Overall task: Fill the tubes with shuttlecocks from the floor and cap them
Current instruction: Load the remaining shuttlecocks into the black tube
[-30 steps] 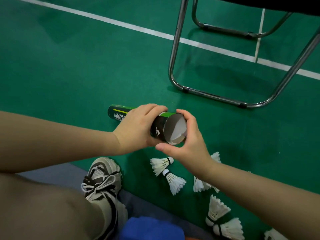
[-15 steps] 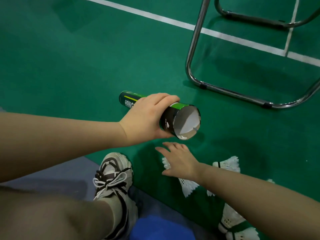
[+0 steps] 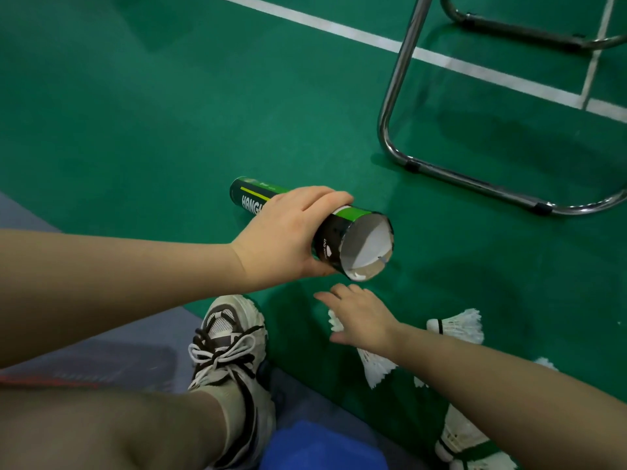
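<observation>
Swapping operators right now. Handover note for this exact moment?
Left hand: grips the tube, its uncapped mouth facing the camera.
Right hand: open, fingers spread, low over a shuttlecock, not gripping it.
Other shuttlecocks lie loose on the green floor by the right arm.
Done: cannot tell how full the tube is.
Left: pick up the loose ones, load them, cap the tube.

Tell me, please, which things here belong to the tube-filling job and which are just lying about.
Job: dark green cardboard tube in the left hand; white feather shuttlecocks on the floor; open right hand over one.
Lying about: chrome tubular chair frame; white-and-black laced sneaker; blue object.
</observation>
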